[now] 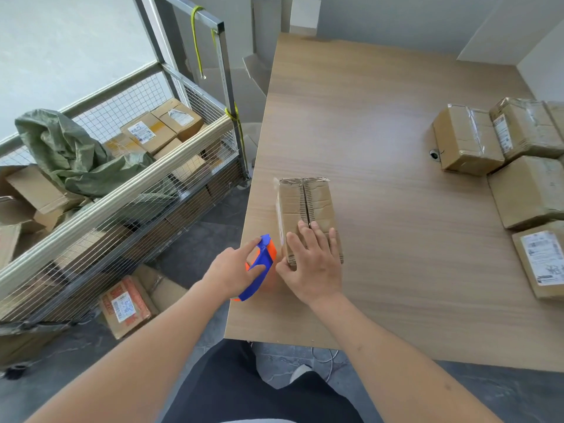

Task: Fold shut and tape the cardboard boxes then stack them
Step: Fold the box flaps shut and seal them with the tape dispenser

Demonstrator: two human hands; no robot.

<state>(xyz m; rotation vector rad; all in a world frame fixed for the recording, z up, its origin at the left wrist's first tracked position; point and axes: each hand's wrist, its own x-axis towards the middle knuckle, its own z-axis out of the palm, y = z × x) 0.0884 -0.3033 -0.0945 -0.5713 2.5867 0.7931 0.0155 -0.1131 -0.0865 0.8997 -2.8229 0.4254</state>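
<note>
Box (pixel 306 209) near table (pixel 396 148) left edge, flaps folded, seam untaped | right hand (pixel 311 261) flat on near end, fingers straight | left hand (pixel 233 267) grips dispenser (pixel 259 267) just left of box | keep flaps pressed, start tape on near face, run straight along seam

A small brown cardboard box (pixel 306 215) lies near-left, flaps folded shut, seam untaped. Taped brown cardboard boxes (pixel 500 138) cluster far right. A blue-and-orange tape dispenser (pixel 262 264) sits just left of the small box.

A right hand (pixel 311 264) presses flat on a folded box (pixel 306 209) near the table (pixel 381 123) edge, while the left hand (pixel 233 268) grips a blue-and-orange tape dispenser (pixel 261 265) just left of the box; taped boxes (pixel 500 138) sit well right of it.
</note>
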